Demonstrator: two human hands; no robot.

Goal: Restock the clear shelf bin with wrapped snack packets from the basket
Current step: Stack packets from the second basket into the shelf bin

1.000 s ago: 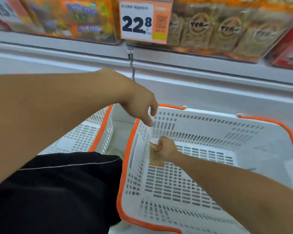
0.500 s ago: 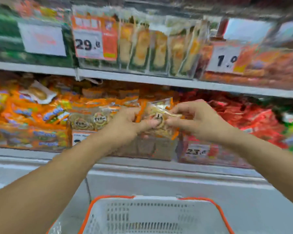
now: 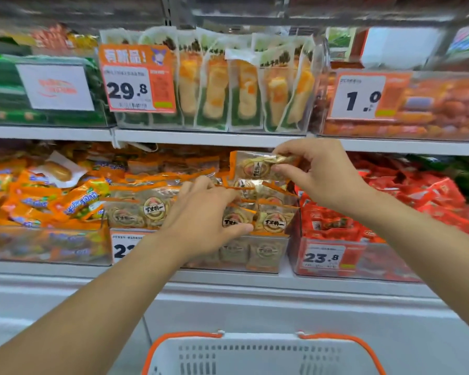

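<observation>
From the head camera I see the clear plastic shelf bin (image 3: 268, 255) in the middle of the lower shelf, heaped with tan transparent-wrapped snack packets (image 3: 152, 209) that have orange edges and round labels. To its left a second clear bin (image 3: 46, 247) holds orange and yellow wrapped sweets; to its right a third clear bin (image 3: 363, 263) holds red packets behind a 23.8 price tag (image 3: 322, 257). On the upper shelf a clear bin (image 3: 313, 85) carries upright green-and-white pouches, fronted by an orange 29.8 price tag (image 3: 138, 79). At the bottom edge I see the rim of the white perforated plastic basket with orange trim (image 3: 263, 353); I cannot see inside it.

Half a second ago both hands held one packet together in front of the bin. Now they are apart, and the view has shifted so the shelves look nearer.

My right hand (image 3: 322, 174) is raised over the bin's back right part, thumb and fingertips pinching one tan wrapped snack packet (image 3: 255, 165) by its right end, the packet hanging just above the heap. My left hand (image 3: 203, 223) reaches in palm down, fingers curved over the packets at the front of the heap, the thumb beneath against a packet's lower edge; it seems to grip them.
</observation>
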